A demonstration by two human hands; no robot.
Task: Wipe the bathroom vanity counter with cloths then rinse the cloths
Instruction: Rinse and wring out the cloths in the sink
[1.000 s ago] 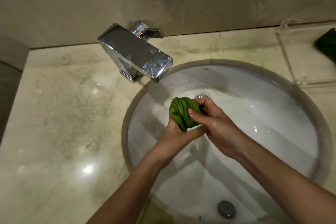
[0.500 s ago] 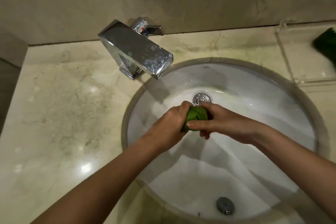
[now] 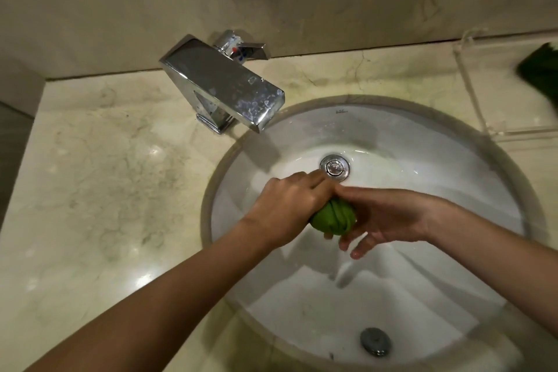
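A pale marble bench (image 3: 105, 190) below a beige wall carries a round white sink (image 3: 453, 160), with a chrome faucet (image 3: 223, 90) at the sink's back-left rim. Over the middle of the sink both hands wring a balled green cloth (image 3: 332, 217). The left hand (image 3: 290, 205) curls tightly round its left end. The right hand (image 3: 389, 217) grips its right side, thumb on top, fingers beneath. A thin trickle of water (image 3: 347, 269) falls into the sink. A darker cloth (image 3: 540, 69) lies beyond the sink's back-right rim.

Head-worn, downward (close) over counter (image 3: 105, 190)
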